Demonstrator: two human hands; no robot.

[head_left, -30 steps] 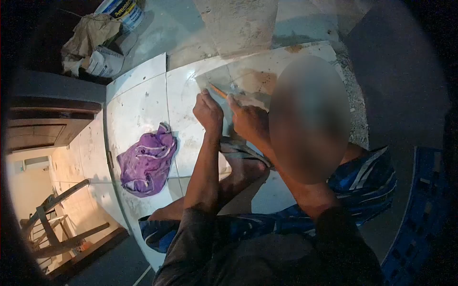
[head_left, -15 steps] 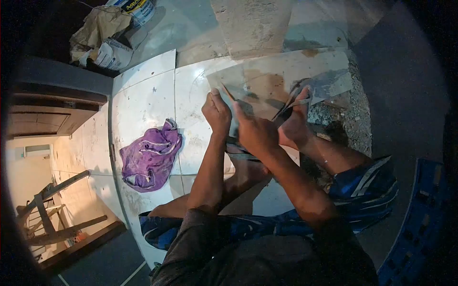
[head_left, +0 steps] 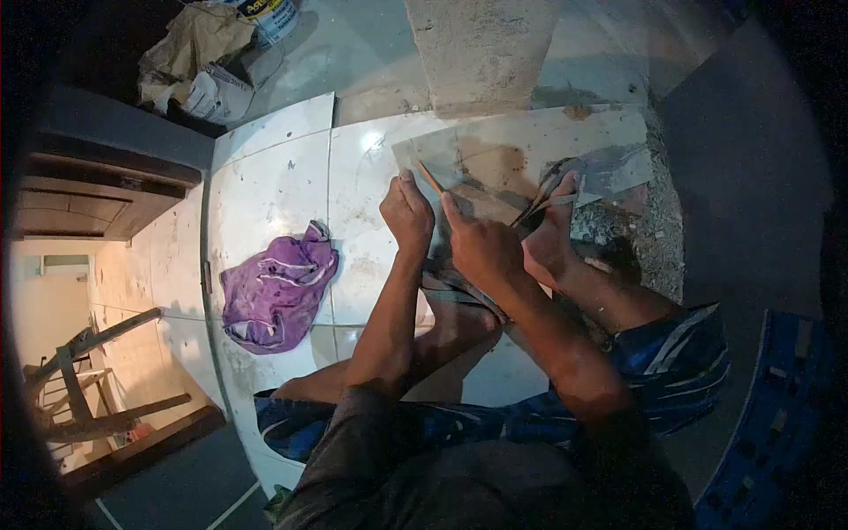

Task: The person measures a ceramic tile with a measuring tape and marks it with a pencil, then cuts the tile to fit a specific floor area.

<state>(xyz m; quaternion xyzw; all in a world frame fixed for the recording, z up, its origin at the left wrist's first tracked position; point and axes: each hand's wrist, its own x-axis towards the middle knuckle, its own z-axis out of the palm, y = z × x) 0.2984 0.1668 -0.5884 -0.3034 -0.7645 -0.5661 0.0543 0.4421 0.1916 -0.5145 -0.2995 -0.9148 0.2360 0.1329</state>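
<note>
My left hand (head_left: 407,213) is closed at the near left corner of a thin, see-through sheet (head_left: 601,159), its thumb on top. My right hand (head_left: 486,253) is closed around a slim tool with an orange-brown, stick-like front (head_left: 430,177). Its index finger stretches along the tool, which points up and left over the sheet, close to my left hand. The grip end is hidden in my palm, and I cannot make out the tool's exact kind. Beneath the sheet and my hands are my feet in strapped sandals (head_left: 459,291).
A crumpled purple cloth (head_left: 278,287) lies on the white tiles (head_left: 265,177) to the left. Broken rubble (head_left: 667,238) runs along the right edge of the tiles. Paper sacks (head_left: 190,62) and a paint bucket (head_left: 272,19) stand at the back left, a wooden frame (head_left: 75,380) at lower left.
The camera view has shifted slightly. Both hands and the tool appear a little lower and farther right in the picture, their grips unchanged.
</note>
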